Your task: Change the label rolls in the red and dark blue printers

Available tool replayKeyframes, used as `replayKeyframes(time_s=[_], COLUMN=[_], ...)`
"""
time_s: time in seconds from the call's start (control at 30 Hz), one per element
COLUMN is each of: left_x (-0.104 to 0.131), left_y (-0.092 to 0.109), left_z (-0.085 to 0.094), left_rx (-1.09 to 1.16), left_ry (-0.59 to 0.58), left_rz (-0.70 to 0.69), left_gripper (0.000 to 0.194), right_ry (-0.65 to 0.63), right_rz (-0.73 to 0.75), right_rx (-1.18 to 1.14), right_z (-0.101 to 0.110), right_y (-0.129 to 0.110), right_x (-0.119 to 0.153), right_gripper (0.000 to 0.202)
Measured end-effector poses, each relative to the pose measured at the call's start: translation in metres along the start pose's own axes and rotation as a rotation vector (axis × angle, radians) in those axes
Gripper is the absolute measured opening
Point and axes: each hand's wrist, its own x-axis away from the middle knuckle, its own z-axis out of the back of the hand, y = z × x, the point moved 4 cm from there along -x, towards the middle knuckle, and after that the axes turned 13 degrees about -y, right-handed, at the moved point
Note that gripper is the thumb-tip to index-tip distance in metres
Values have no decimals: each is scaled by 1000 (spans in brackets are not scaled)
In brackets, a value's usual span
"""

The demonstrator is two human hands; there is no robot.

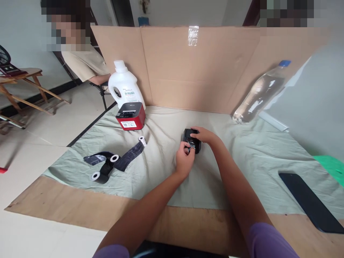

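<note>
A small black boxy device [189,133], shiny in parts, sits on the cloth in front of me; I cannot tell its exact kind. My right hand [205,135] grips its far right side, with the thumb lying over the top. At its near left edge, my left hand [185,157] is closed, fingers pinched against the device; the fingertips are partly hidden. To the left lie ribbon rolls [100,176] with white cores, their dark film partly unrolled across the cloth. Behind them stands a red box-shaped machine with a black top [131,116], perhaps a label printer.
A white detergent bottle [126,84] stands behind the red machine. A cardboard panel [199,71] walls the back. At right, a clear blue-capped bottle [260,93] leans against it. A black phone-like slab [309,200] lies near the right front edge. Someone [83,64] sits at far left.
</note>
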Motion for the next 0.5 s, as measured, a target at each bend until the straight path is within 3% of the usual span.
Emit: replayKeyframes(time_s=[0.13,0.2,0.27,0.33,0.4,0.5], left_x=[-18,-34,-56,-77,-91,-98], left_y=[7,5,-2,-10,-16,-19], left_z=[29,46,57,59,54,43], left_rx=[-85,-154,-250,-340,-388,-419], left_ry=[193,207,87,-132,-328,-445], left_rz=[-178,-165,-46,119,263,371], left_gripper=[12,9,7,23,39,48], right_ry=[122,208,315,408,421,455], right_rz=[-56,-68,-5,156,303,367], right_rx=[-116,-210,-324,-445,-594,-676], right_z=[0,-2,-9,-22,-40,-61], right_y=[19,26,29,28,28,35], right_x=[-2,0,8,19,27,31], right_gripper=[86,84,65,49,50,48])
